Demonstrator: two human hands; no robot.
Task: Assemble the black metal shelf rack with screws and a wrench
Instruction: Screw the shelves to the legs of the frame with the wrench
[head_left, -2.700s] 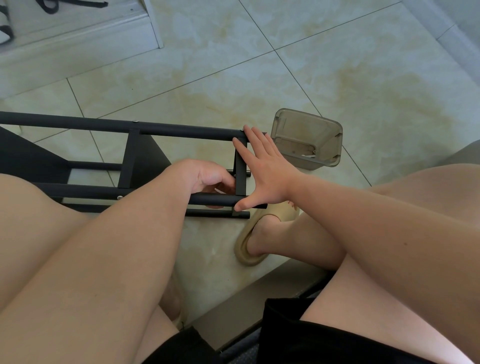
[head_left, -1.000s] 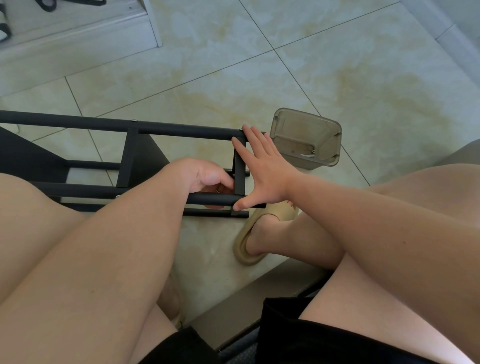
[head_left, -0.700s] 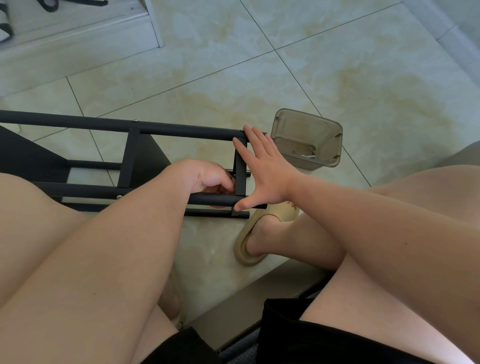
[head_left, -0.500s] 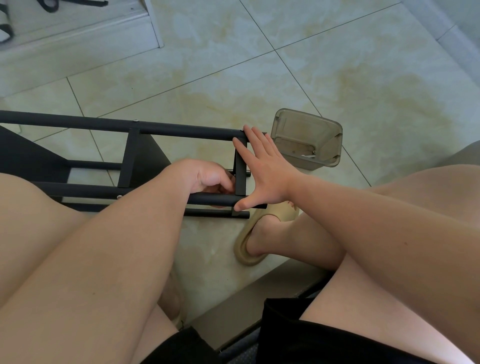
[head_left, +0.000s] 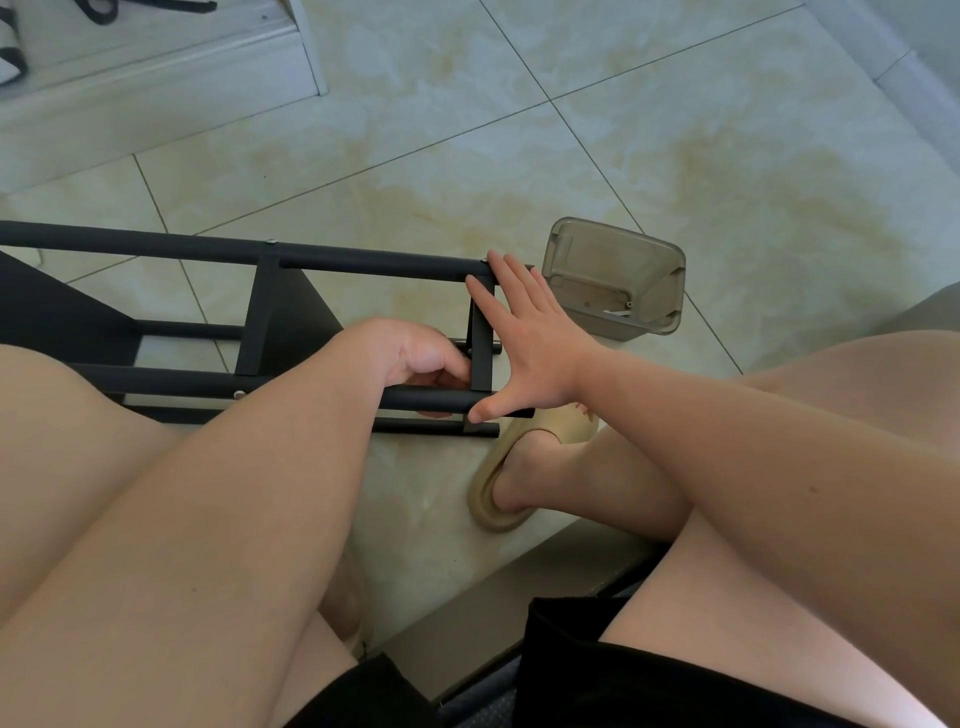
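Closest to me, the person sits low in black shorts (head_left: 649, 680), knees apart, both bare forearms reaching forward and down. A foot in a tan sandal (head_left: 558, 428) rests on the tile just under the right wrist. The left hand (head_left: 415, 353) is tucked inside the frame with its fingers curled against the end crossbar (head_left: 482, 358); what it grips, if anything, I cannot tell. The right hand (head_left: 530, 343) is spread flat with straight fingers, its thumb on the near tube (head_left: 426, 401), its fingertips on the far one. The black shelf rack (head_left: 363, 262) lies on its side on the floor (head_left: 519, 156). Just beyond the right hand stands a smoky plastic container (head_left: 597, 254).
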